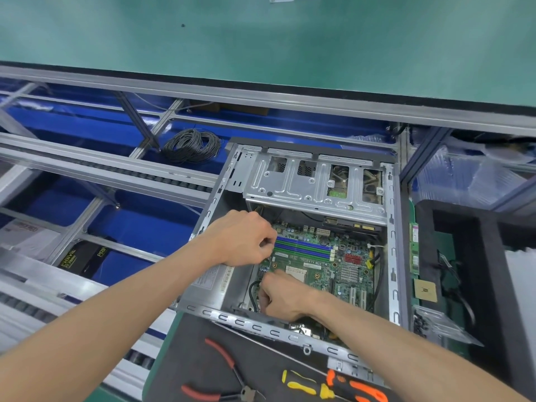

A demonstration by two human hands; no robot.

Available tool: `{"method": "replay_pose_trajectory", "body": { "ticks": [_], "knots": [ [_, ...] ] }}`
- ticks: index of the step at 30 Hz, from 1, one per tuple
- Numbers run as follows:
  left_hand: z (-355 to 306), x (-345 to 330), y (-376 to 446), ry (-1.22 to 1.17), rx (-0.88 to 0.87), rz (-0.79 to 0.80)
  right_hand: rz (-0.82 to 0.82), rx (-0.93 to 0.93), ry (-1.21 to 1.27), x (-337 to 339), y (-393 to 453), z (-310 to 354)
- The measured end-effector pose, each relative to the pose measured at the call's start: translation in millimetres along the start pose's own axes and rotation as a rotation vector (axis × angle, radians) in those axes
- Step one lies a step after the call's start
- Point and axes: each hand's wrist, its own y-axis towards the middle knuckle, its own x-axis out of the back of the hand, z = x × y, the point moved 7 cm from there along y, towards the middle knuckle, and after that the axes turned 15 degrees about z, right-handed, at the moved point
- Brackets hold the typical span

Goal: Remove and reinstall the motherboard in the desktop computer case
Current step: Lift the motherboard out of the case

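An open grey desktop case (392,245) lies on its side on the bench. Inside it sits the green motherboard (322,261), with blue and green memory slots and a small silver heatsink. My left hand (245,237) has its fingers curled at the board's left edge, beside the memory slots. My right hand (282,295) is closed low at the board's near left corner, next to a black cable (251,291). What either hand pinches is hidden by the fingers. The silver drive cage (313,184) covers the far end of the case.
Red-handled pliers (223,369) and yellow and orange-black screwdrivers (333,385) lie on a dark mat in front of the case. A loose CPU (425,290), memory sticks (414,248) and a black foam tray (478,256) are on the right. A coiled grey cable (191,146) lies behind.
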Motion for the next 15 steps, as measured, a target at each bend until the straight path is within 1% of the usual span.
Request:
{"method": "replay_pose_trajectory", "body": {
  "ticks": [13, 15],
  "knots": [
    [-2.7, 3.9, -3.2, 0.007, -0.005, -0.02, -0.023, -0.03, 0.036, 4.1, 2.1, -0.8],
    [-3.4, 4.3, -3.6, 0.012, -0.001, -0.008, -0.007, -0.01, 0.049, 1.0, 2.5, -3.3]
  ]
}}
